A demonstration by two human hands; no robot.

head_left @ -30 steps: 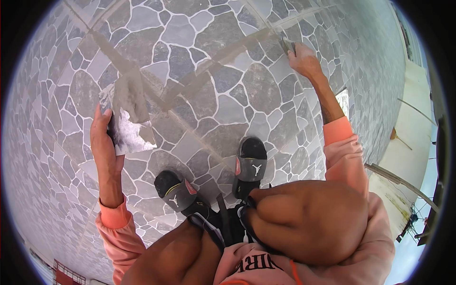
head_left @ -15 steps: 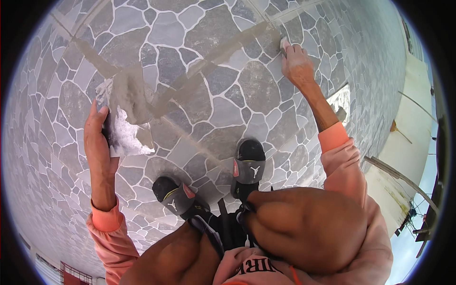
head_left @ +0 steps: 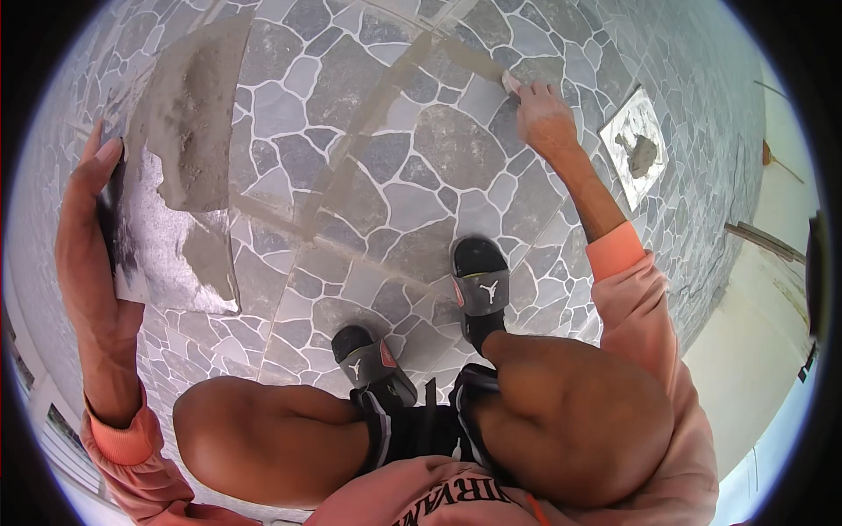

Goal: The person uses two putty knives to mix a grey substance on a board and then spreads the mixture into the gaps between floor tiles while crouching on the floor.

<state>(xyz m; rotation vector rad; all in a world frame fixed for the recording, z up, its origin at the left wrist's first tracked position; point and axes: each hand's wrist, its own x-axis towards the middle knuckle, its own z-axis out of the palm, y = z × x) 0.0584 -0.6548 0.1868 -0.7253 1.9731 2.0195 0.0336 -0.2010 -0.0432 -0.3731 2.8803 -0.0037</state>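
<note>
My left hand grips the edge of a flat silvery metal plate at the left. A thick spread of grey-brown mortar covers its far part, and a smaller patch sits near its lower corner. My right hand is closed around a small pale piece, mostly hidden by the fingers, so its kind is unclear. That piece is at the end of a wet mortar strip along a joint in the stone-patterned tile floor. Another wet strip runs diagonally toward my feet.
A second metal plate with a dab of mortar lies on the floor right of my right hand. My sandalled feet stand just below the joints. A pale wall with a long board borders the right side.
My left hand and its plate have shifted left and look larger. The right hand stays at the joint, where more of the wet strip shows. The whole view has shifted, uncovering the second plate.
</note>
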